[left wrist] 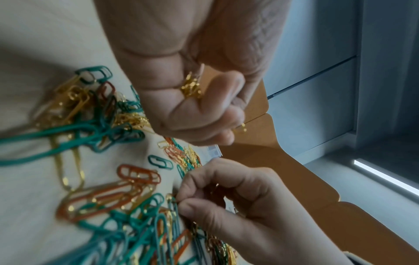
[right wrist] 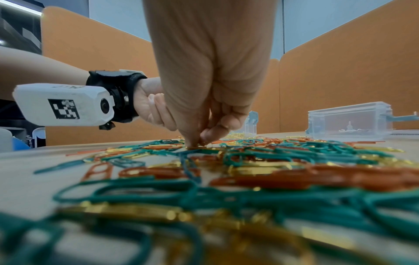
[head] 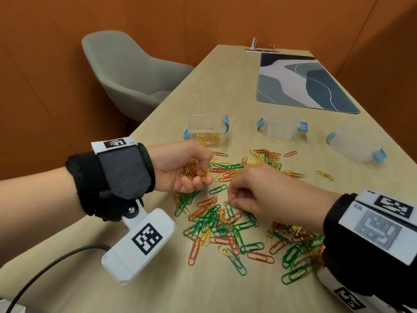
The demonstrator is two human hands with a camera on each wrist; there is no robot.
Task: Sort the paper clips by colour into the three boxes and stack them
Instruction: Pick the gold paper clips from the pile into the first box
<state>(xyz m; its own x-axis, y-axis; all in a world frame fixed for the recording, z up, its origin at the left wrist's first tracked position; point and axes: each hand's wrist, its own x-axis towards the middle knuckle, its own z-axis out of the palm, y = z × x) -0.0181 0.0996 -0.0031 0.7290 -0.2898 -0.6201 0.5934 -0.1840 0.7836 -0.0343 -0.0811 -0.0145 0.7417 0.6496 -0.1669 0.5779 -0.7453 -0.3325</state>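
Observation:
Green, red and gold paper clips [head: 221,224] lie scattered in a loose pile on the wooden table [head: 158,279]. My left hand [head: 194,170] hovers over the pile's far left, fingers curled round a bunch of gold clips [left wrist: 191,87]. My right hand [head: 234,201] reaches down into the middle of the pile, and its thumb and forefinger pinch a gold clip [right wrist: 195,148] that lies on the table. Three clear boxes with blue latches stand beyond the pile: the left box [head: 207,125] holds gold clips, while the middle box [head: 282,125] and the right box [head: 356,143] look empty.
A blue patterned desk mat [head: 302,82] lies at the far right of the table. A grey chair [head: 130,73] stands past the table's left edge. Orange partition walls [head: 45,64] close in the space. A black cable [head: 45,267] crosses the near left corner.

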